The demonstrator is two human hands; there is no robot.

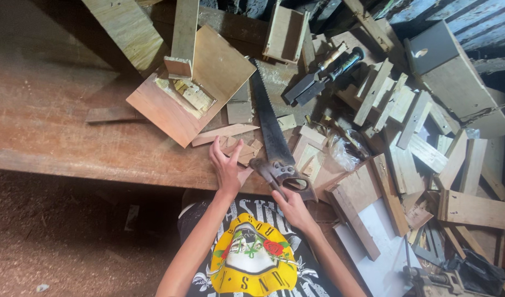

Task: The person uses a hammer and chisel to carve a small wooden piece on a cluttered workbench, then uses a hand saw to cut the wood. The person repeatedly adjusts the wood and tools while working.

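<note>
Handsaw [272, 132] lies flat on the worn brown wooden bench [54, 132], its long dark toothed blade running away from the person and its grey, looped handle at the near edge. Right hand [292, 208] reaches up to that handle from below, fingertips touching the loop; whether the fingers curl around it cannot be told. Just left of the saw handle, the left hand [226, 166] rests with fingers spread over small, pale, angular wood offcuts [242, 149]. A thin tapered strip [224, 133] lies just beyond those offcuts. Farther left of the blade sits a square plywood panel [200, 88], smooth and tan, with an upright block on it. Right of the saw, a jumble of rough rectangular scrap boards [412, 132] and a crumpled clear plastic bag [343, 153] crowd the bench.
</note>
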